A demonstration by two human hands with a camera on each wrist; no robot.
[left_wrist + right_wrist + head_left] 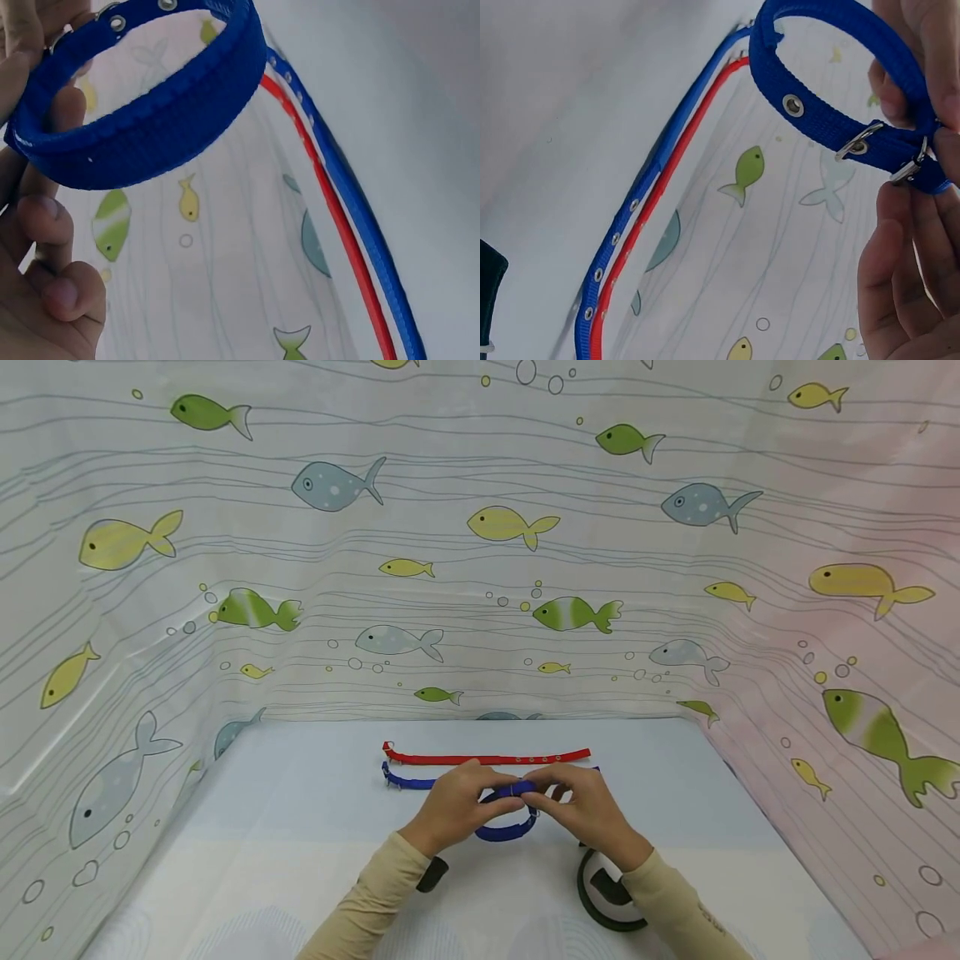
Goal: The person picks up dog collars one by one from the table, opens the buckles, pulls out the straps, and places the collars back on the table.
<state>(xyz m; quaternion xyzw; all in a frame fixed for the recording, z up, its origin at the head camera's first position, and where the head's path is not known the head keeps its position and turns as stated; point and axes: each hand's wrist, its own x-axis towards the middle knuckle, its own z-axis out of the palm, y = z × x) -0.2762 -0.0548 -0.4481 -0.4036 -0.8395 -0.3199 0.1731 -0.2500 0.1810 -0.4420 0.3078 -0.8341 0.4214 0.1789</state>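
Note:
A blue pet collar (504,833) is buckled into a loop and held up over the table between both hands. My left hand (456,806) pinches its strap between thumb and fingers. From the other side, my right hand (588,810) pinches the same collar close to the left fingertips. The right wrist view shows a metal buckle (909,171), a D-ring (860,141) and an eyelet (793,105) on the strap. In the left wrist view, the loop's wide padded band (157,131) faces the camera.
Behind the hands, a red collar (450,760) and another blue collar (411,783) lie stretched out side by side. A dark green looped collar (587,893) rests near the right forearm. Fish-printed sheeting (480,568) walls the table (247,793) at the back and sides.

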